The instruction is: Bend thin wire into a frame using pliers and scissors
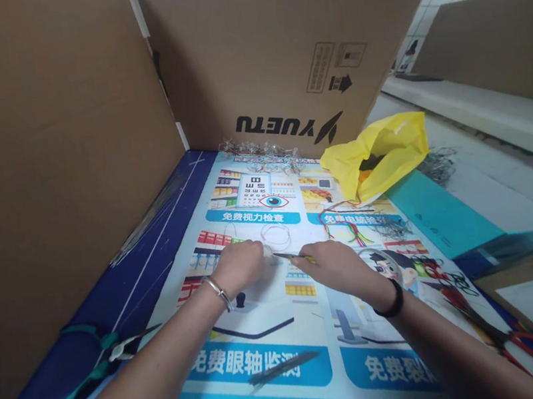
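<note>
My left hand [243, 267] is closed in a pinch on thin silvery wire [275, 226], which rises in loose loops above the fingers. A small pale, clear piece [269, 252] shows at those fingertips, too small to make out well. My right hand [330, 263] is wrapped round yellow-handled needle-nose pliers [285, 255]. Their narrow dark tip points left and meets the pale piece at my left fingertips; whether the jaws grip it I cannot tell. Both hands are just above the printed poster sheet [312, 327].
Cardboard walls [271, 37] stand behind and at left. Green-handled pliers [104, 357] lie at left, red-handled scissors [511, 336] at right. A bundle of cut wires [283, 369] lies in front. Beyond are a yellow bag [381, 154], coloured cords [357, 233] and a clear roll of tape [383, 265].
</note>
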Demonstrator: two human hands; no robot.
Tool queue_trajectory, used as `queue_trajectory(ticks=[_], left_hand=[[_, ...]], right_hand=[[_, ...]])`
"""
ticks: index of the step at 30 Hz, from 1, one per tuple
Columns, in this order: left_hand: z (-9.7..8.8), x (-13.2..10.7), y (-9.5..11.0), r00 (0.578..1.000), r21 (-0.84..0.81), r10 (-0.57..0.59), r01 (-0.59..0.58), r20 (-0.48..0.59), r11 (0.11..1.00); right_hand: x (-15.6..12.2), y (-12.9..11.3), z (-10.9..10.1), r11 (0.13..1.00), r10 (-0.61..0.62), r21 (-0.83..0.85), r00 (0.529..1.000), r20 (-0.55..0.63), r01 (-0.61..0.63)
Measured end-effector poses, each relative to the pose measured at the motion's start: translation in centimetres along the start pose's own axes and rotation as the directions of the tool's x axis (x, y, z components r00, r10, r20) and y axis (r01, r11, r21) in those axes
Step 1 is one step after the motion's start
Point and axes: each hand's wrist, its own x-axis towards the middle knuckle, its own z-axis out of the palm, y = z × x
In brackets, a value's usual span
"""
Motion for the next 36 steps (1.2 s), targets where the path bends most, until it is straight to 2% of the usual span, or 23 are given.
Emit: queue_trajectory(ticks=[5, 11, 19, 30, 32, 34, 36], left_hand=[[0.3, 0.0, -0.1, 1.000, 0.005, 0.012, -0.012, -0.015, 1.000], [0.4, 0.0, -0.2, 0.999, 0.006, 0.032, -0.032, -0.026, 0.999], [0.3, 0.1, -0.3, 0.998, -0.011, 0.038, -0.038, -0.046, 0.999], [0.5, 0.1, -0.5, 0.995, -0.110, -0.008, -0.003, -0.097, 0.994], [0.0, 0.1, -0.7, 0.993, -0.127, -0.015, 0.000, -0.116, 0.992], [-0.5, 0.1, -1.0, 0.982, -0.181, -0.038, 0.003, -0.187, 0.983], [-0.9, 0.2, -1.1, 0.949, -0.373, -0.104, -0.015, -0.296, 0.928]], right_hand=[[0.4, -0.4, 0.4, 0.999, -0.020, 0.040, 1.000, -0.008, 0.020], [0.3, -0.6, 0.2, 1.000, 0.014, 0.015, 1.000, -0.019, -0.014], [0.4, -0.2, -0.8, 0.998, 0.026, 0.063, 0.998, 0.054, -0.029], [1.0, -0.5, 0.4, 0.993, 0.016, 0.113, 1.000, 0.006, -0.016], [0.7, -0.3, 0.6, 0.991, 0.015, 0.136, 1.000, -0.016, -0.012], [0.4, 0.1, 0.8, 0.987, 0.011, 0.162, 0.999, -0.036, -0.005], [-0.1, 0.5, 1.1, 0.977, -0.003, 0.211, 0.998, -0.062, 0.016]])
